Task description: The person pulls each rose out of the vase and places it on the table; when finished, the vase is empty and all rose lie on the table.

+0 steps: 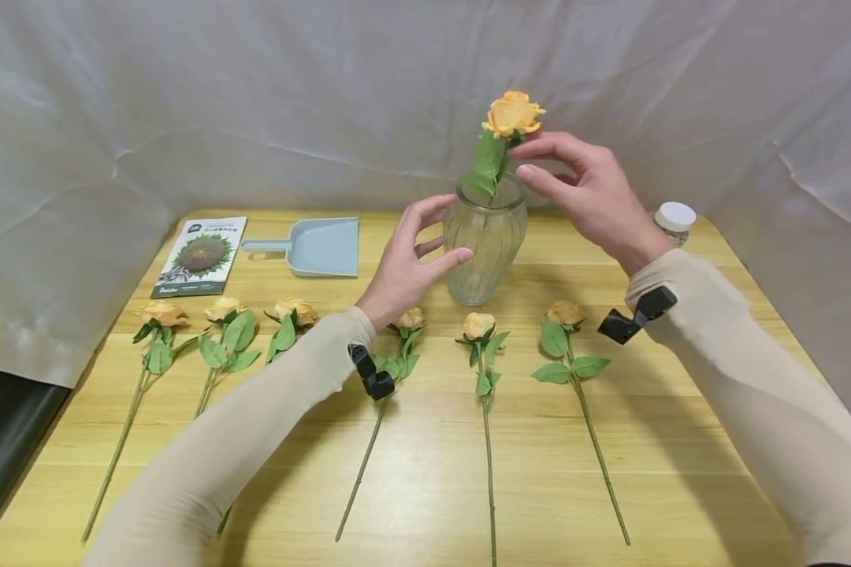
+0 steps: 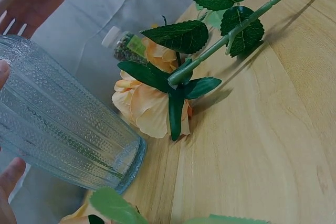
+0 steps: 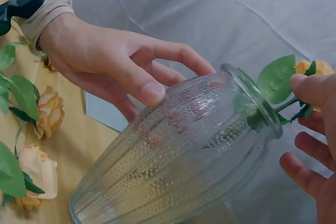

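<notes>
A clear ribbed glass vase (image 1: 484,244) stands on the table. My left hand (image 1: 414,256) holds its left side, thumb in front and fingers curved toward the back; the right wrist view shows the thumb against the ribbed glass (image 3: 173,145). One yellow-orange rose (image 1: 513,115) stands in the vase, leaves at the rim and bloom well above it. Beside the stem, just under the bloom, is my right hand (image 1: 585,185), its thumb and index finger parted and the other fingers spread. Inside the glass, the lower stem shows faintly in the left wrist view.
Several more roses lie in a row along the table, including one rose (image 1: 479,327) before the vase; my left arm covers part of the row. Behind are a seed packet (image 1: 200,256), a blue dustpan (image 1: 324,248) and a white-capped jar (image 1: 675,217). Grey fabric (image 1: 326,102) hangs behind.
</notes>
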The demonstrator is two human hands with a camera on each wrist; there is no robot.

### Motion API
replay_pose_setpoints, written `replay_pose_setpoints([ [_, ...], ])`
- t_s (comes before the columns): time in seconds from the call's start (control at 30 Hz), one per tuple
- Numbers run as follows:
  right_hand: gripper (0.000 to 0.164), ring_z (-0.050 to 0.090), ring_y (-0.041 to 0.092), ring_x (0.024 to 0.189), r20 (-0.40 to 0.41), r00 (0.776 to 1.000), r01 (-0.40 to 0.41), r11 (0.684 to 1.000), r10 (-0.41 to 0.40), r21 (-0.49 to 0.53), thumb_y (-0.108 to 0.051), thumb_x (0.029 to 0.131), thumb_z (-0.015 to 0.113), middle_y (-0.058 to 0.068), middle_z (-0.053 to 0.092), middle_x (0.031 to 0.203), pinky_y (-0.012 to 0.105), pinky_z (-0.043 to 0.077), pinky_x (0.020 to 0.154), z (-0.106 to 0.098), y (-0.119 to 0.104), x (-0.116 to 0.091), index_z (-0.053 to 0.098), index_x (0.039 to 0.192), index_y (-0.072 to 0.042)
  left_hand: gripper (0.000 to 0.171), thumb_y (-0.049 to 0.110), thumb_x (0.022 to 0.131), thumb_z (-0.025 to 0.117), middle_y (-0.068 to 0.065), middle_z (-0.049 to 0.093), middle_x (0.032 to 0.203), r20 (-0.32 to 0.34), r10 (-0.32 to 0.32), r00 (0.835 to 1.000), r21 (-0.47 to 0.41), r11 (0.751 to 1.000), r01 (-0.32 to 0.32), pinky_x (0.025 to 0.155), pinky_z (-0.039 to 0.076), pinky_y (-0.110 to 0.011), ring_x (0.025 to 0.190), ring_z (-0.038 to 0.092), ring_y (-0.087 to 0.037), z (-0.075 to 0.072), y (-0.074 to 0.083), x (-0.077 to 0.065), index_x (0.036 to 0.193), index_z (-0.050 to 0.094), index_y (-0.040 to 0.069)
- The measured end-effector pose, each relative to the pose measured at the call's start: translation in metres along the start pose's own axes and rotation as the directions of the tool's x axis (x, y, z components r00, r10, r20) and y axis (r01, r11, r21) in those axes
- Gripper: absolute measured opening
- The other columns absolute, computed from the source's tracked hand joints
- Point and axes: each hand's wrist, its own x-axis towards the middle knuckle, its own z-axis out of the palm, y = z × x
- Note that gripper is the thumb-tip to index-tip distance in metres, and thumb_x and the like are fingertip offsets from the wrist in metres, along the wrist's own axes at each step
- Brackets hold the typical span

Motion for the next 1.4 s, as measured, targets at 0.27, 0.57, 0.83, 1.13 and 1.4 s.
replay_pose_setpoints([
  [0.27,0.033,0.059,0.018,0.139,0.046,0.999,0.011,1.0,-0.01,-0.018,-0.025,0.109,0.069,0.002,0.068,0.142,0.041,0.051,0.123,0.01,0.0,0.008,0.074,0.139,-0.011,0.072,0.023,0.099,0.084,0.004,0.046,0.165,-0.002,0.005,1.0,-0.007,1.0,-0.005,0.12,0.053,-0.033,0.151,0.048,-0.016,0.0,-0.001,0.001,0.161,0.047,0.023],
  [0.57,0.034,0.059,0.014,0.14,0.075,0.997,0.009,0.999,-0.006,-0.04,-0.027,0.111,0.066,0.004,0.068,0.144,0.046,0.05,0.124,0.018,0.004,0.01,0.074,0.14,-0.012,0.074,0.02,0.098,0.085,0.002,0.045,0.165,0.001,-0.006,1.0,-0.014,1.0,0.006,0.12,0.053,-0.035,0.151,0.048,-0.018,0.0,0.002,0.0,0.161,0.046,0.021],
  [0.83,0.033,0.062,0.02,0.139,0.077,0.997,0.025,1.0,-0.026,0.012,-0.022,0.111,0.066,0.006,0.069,0.145,0.04,0.051,0.122,0.025,0.006,0.012,0.073,0.14,-0.009,0.073,0.021,0.099,0.084,0.002,0.046,0.165,-0.001,-0.003,1.0,-0.008,1.0,0.003,0.12,0.053,-0.034,0.151,0.049,-0.017,-0.001,0.002,-0.001,0.161,0.046,0.021],
  [1.13,0.031,0.067,0.012,0.128,0.077,0.996,0.038,0.999,-0.038,0.0,-0.021,0.111,0.066,0.008,0.07,0.146,0.026,0.055,0.108,0.032,0.009,0.013,0.074,0.138,-0.008,0.074,0.019,0.099,0.084,0.001,0.046,0.165,-0.002,0.0,1.0,-0.017,1.0,0.0,0.12,0.053,-0.034,0.151,0.049,-0.018,-0.001,0.003,-0.001,0.161,0.045,0.019],
  [1.4,0.029,0.074,0.015,0.122,0.033,0.999,0.029,0.999,-0.029,-0.021,-0.017,0.111,0.065,0.008,0.072,0.142,0.021,0.059,0.1,0.029,0.006,0.012,0.075,0.136,-0.009,0.072,0.021,0.099,0.083,0.001,0.046,0.165,-0.001,0.002,1.0,-0.008,1.0,-0.002,0.12,0.053,-0.034,0.151,0.049,-0.017,-0.001,0.003,-0.002,0.161,0.046,0.019],
])
